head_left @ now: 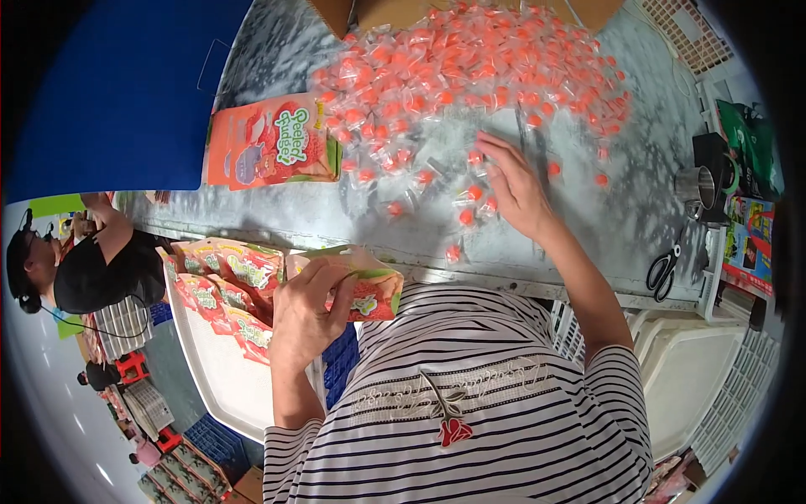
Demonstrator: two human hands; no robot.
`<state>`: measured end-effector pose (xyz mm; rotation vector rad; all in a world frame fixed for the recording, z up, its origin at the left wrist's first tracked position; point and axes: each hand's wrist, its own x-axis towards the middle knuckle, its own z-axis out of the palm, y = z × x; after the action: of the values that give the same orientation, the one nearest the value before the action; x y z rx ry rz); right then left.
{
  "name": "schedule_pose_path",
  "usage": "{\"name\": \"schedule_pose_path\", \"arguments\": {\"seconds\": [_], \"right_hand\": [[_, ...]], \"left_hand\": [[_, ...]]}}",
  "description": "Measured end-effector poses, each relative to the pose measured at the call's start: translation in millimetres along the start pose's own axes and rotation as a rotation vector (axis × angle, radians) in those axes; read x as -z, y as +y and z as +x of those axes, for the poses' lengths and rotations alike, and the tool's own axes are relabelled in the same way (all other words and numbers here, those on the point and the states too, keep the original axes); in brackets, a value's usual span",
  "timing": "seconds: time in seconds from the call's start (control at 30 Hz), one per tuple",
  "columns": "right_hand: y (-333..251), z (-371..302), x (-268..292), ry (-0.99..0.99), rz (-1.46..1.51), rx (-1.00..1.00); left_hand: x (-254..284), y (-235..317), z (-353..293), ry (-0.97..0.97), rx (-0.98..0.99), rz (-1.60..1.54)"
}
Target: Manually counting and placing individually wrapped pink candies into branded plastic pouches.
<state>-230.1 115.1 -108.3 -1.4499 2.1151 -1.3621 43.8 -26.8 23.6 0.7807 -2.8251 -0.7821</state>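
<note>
head view | left hand (309,312) is clamping an open orange pouch (365,286) at the counter (588,244) edge | right hand (514,186) is spreading, fingers apart, over wrapped candies (470,63) | risk: loose candies rolling off the edge, pouch tipping

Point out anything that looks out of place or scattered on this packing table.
Mostly orderly. The pile of wrapped orange candies thins into loose strays toward the table edge; one candy lies very near that edge. The right hand rests among them; the left hand holds an open pouch.
</note>
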Motion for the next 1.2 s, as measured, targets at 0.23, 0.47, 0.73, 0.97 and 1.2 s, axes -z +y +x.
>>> {"name": "schedule_pose_path", "arguments": {"seconds": [0.23,0.47,0.73,0.97,1.2], "right_hand": [[-15,23,-42,-0.258,-0.344,0.291],[-24,-12,-16,-0.296,-0.351,0.205],[-36,-46,-29,-0.196,-0.346,0.143],[5,-26,36,0.206,0.072,-0.166],[-5,-1,23,-0.066,-0.149,-0.035]], "left_hand": [[-5,-1,-1,0.016,-0.030,-0.033],[-8,-9,-3,0.058,-0.026,-0.094],[-11,-5,7,-0.004,-0.082,-0.055],[-10,-7,0,0.042,-0.049,-0.078],[-11,-5,3,0.055,-0.078,-0.079]]}}
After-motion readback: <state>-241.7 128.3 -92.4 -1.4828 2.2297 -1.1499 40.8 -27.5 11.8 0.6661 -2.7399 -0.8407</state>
